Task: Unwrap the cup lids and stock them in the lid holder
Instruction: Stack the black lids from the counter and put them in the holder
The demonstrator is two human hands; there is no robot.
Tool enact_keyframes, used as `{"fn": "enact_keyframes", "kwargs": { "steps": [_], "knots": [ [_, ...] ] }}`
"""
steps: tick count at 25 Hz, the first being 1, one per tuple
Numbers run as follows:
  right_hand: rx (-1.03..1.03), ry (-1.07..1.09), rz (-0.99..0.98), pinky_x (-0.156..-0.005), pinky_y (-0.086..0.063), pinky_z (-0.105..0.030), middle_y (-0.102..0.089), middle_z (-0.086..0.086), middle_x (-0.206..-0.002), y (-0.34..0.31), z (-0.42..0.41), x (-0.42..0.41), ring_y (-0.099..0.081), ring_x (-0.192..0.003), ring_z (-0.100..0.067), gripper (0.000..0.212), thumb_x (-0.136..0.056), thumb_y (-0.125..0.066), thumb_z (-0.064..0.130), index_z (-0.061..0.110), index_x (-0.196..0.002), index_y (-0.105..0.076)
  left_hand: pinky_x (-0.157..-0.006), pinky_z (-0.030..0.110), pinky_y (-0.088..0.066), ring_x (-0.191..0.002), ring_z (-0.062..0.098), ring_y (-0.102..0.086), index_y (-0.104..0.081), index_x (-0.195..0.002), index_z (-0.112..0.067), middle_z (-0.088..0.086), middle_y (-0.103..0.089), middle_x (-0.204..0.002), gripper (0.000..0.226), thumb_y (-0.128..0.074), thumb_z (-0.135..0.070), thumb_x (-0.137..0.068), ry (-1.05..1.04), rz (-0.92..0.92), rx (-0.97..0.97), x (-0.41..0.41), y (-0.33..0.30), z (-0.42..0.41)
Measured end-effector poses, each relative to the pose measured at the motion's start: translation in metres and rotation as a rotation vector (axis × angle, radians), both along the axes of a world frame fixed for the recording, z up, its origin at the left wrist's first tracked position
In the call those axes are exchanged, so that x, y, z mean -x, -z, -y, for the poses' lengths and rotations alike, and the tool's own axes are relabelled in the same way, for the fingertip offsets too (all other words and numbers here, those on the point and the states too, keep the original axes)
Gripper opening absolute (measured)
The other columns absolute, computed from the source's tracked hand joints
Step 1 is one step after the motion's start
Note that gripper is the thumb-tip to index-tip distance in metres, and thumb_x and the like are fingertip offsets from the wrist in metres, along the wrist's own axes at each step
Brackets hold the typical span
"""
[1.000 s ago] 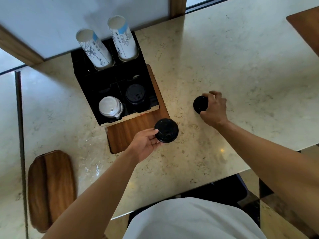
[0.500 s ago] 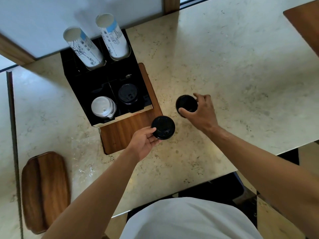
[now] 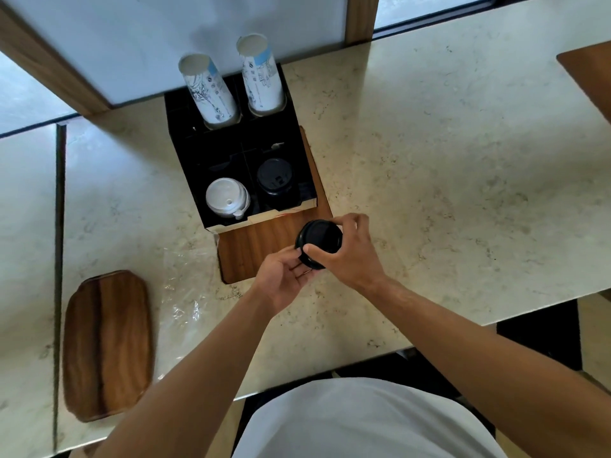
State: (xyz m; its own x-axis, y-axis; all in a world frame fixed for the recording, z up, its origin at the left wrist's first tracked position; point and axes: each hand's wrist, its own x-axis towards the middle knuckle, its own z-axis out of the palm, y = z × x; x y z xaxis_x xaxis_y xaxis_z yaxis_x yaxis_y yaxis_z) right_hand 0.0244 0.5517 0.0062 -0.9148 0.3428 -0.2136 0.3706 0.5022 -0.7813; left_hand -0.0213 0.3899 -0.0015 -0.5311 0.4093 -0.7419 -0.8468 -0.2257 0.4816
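Note:
A stack of black cup lids (image 3: 320, 239) is held between both hands just in front of the black lid holder (image 3: 231, 150). My right hand (image 3: 352, 256) grips the stack from the right, thumb on its near rim. My left hand (image 3: 284, 279) cups it from below and the left, fingers curled under it. In the holder's front row sit a stack of white lids (image 3: 226, 197) on the left and a stack of black lids (image 3: 274, 180) on the right.
Two tall stacks of paper cups (image 3: 208, 90) stand in the holder's back row. The holder rests on a wooden board (image 3: 264, 242). Clear plastic wrap (image 3: 185, 285) lies on the marble counter (image 3: 446, 193) to the left. A wooden tray (image 3: 107, 342) sits at the near left.
My right hand has carried its black lids leftward and brought them together with the lids in my left hand, so both hands now hold one stack.

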Motion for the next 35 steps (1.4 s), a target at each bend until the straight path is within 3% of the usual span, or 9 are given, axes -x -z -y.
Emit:
{"fn": "enact_keyframes", "kwargs": {
  "steps": [3,9,13,15,20,25,29,33,35],
  "knots": [
    [0.058,-0.016,-0.008,-0.065,-0.043,-0.007,-0.046,0.004,-0.124,-0.005,0.017,0.003,-0.055,-0.107,-0.012,0.079,-0.067,-0.078,0.069,0.027,-0.125,-0.045,-0.082,0.039,-0.061,-0.104,0.033,-0.073,-0.064,-0.129,0.0,0.023,-0.072,-0.119,0.034,-0.047,-0.009,-0.101,-0.048,0.018,-0.047,-0.003,0.0,0.017],
    [0.018,-0.07,0.031,-0.073,-0.04,-0.01,-0.048,0.004,-0.128,-0.002,0.037,0.002,-0.053,-0.109,-0.011,0.088,-0.067,-0.074,0.076,0.027,-0.133,-0.042,-0.087,0.044,-0.06,-0.113,0.037,-0.069,-0.069,-0.125,0.0,0.025,-0.07,-0.124,0.039,-0.061,-0.025,-0.097,-0.097,0.021,-0.125,-0.008,0.003,0.041],
    [0.108,-0.038,-0.001,-0.077,-0.045,-0.013,-0.051,-0.002,-0.13,0.0,0.047,0.003,-0.056,-0.112,-0.016,0.062,-0.09,-0.066,0.057,0.019,-0.134,-0.046,-0.081,0.04,-0.061,-0.111,0.037,-0.071,-0.068,-0.121,0.001,0.027,-0.07,-0.123,0.036,-0.075,-0.017,-0.091,-0.102,-0.074,-0.094,-0.01,0.001,0.048],
    [0.222,0.018,-0.014,-0.085,-0.055,-0.023,-0.056,-0.007,-0.127,-0.001,0.05,0.007,-0.059,-0.113,-0.02,0.043,-0.099,-0.058,0.044,0.015,-0.13,-0.051,-0.078,0.038,-0.062,-0.107,0.037,-0.073,-0.068,-0.119,0.004,0.027,-0.071,-0.12,0.037,-0.077,-0.011,-0.086,-0.125,-0.091,-0.068,-0.01,0.0,0.051],
    [0.499,0.162,0.117,-0.079,-0.062,-0.037,-0.063,-0.001,-0.113,-0.007,0.047,0.014,-0.066,-0.107,-0.022,0.027,-0.1,-0.059,0.028,0.015,-0.124,-0.057,-0.083,0.038,-0.062,-0.11,0.036,-0.072,-0.063,-0.125,0.003,0.025,-0.072,-0.12,0.037,-0.071,-0.014,-0.093,-0.134,-0.092,-0.017,-0.011,-0.003,0.059],
    [0.612,0.147,0.152,-0.059,-0.056,-0.02,-0.063,-0.004,-0.121,-0.005,0.044,0.016,-0.066,-0.107,-0.021,0.029,-0.1,-0.062,0.023,0.018,-0.129,-0.058,-0.09,0.041,-0.061,-0.112,0.038,-0.07,-0.063,-0.123,0.004,0.026,-0.072,-0.119,0.03,-0.065,-0.012,-0.097,-0.12,-0.109,0.014,-0.008,-0.005,0.063],
    [0.617,0.129,0.173,-0.062,-0.058,-0.022,-0.063,-0.006,-0.124,-0.001,0.042,0.017,-0.066,-0.11,-0.025,0.028,-0.101,-0.061,0.021,0.017,-0.129,-0.06,-0.086,0.04,-0.062,-0.109,0.036,-0.072,-0.063,-0.126,0.002,0.023,-0.074,-0.116,0.032,-0.066,-0.013,-0.098,-0.106,-0.121,0.045,-0.006,-0.005,0.064],
    [0.653,0.149,0.207,-0.091,-0.06,-0.039,-0.064,-0.008,-0.129,0.002,0.042,0.022,-0.064,-0.118,-0.028,0.032,-0.101,-0.062,0.015,0.012,-0.133,-0.06,-0.087,0.041,-0.062,-0.109,0.037,-0.072,-0.062,-0.126,0.0,0.021,-0.075,-0.114,0.031,-0.065,-0.013,-0.098,-0.092,-0.112,0.051,-0.005,-0.003,0.066],
    [0.652,0.15,0.214,-0.095,-0.059,-0.041,-0.066,-0.01,-0.128,0.002,0.042,0.025,-0.065,-0.117,-0.028,0.03,-0.1,-0.063,0.014,0.012,-0.13,-0.063,-0.086,0.042,-0.063,-0.108,0.036,-0.072,-0.063,-0.124,0.0,0.02,-0.076,-0.114,0.029,-0.064,-0.013,-0.098,-0.097,-0.114,0.055,-0.004,-0.003,0.066]
  ]
}}
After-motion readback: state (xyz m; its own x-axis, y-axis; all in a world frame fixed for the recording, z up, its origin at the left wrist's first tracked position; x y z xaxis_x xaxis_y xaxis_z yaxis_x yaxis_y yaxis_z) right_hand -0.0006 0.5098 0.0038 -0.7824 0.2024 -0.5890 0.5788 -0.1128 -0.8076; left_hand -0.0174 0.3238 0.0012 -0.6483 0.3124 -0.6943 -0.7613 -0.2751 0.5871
